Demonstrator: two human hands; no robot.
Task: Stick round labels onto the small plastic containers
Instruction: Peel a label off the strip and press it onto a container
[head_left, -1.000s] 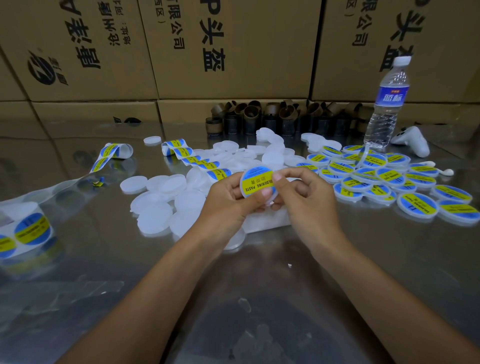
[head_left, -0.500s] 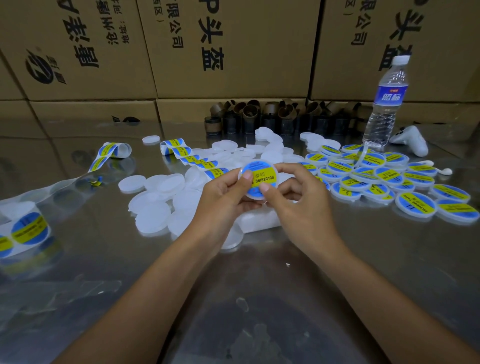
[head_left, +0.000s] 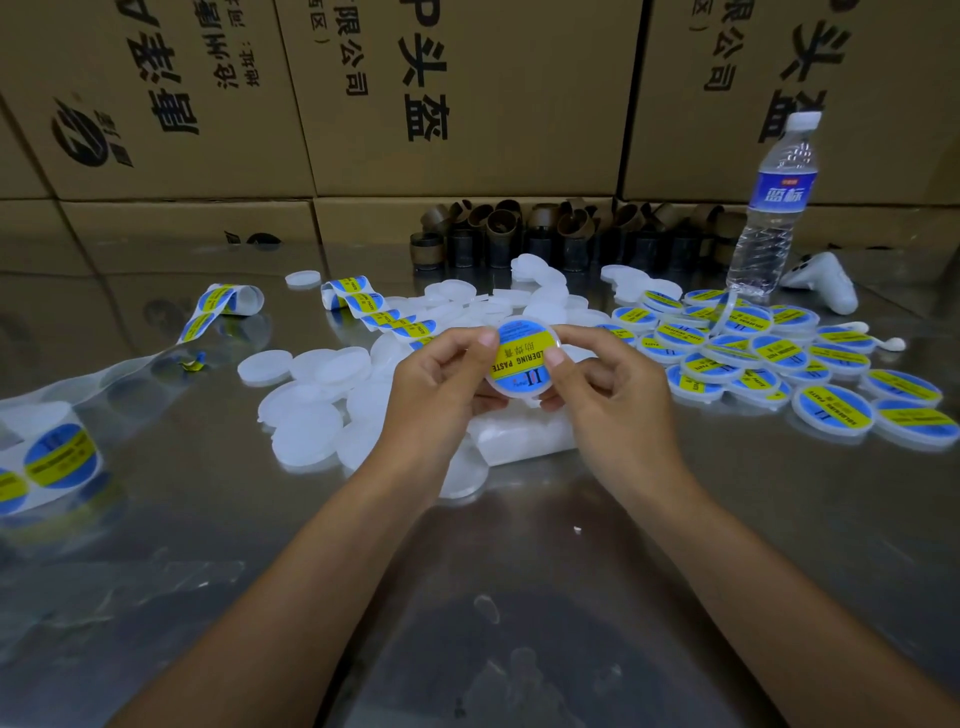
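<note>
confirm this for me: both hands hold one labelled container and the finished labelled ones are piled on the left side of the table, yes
Not quite: the head view shows the finished labelled ones piled on the right side of the table; plain white ones lie on the left. The left hand and right hand do hold one labelled container.

Packing warehouse: stacked cartons (head_left: 467, 93) behind steel table (head_left: 519, 545)

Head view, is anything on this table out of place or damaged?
A small crumpled blue-and-yellow label scrap lies alone on the metal table, left of the unlabelled containers; it looks like a spoiled label. The container held by the left hand and right hand has its label lying flat.
</note>
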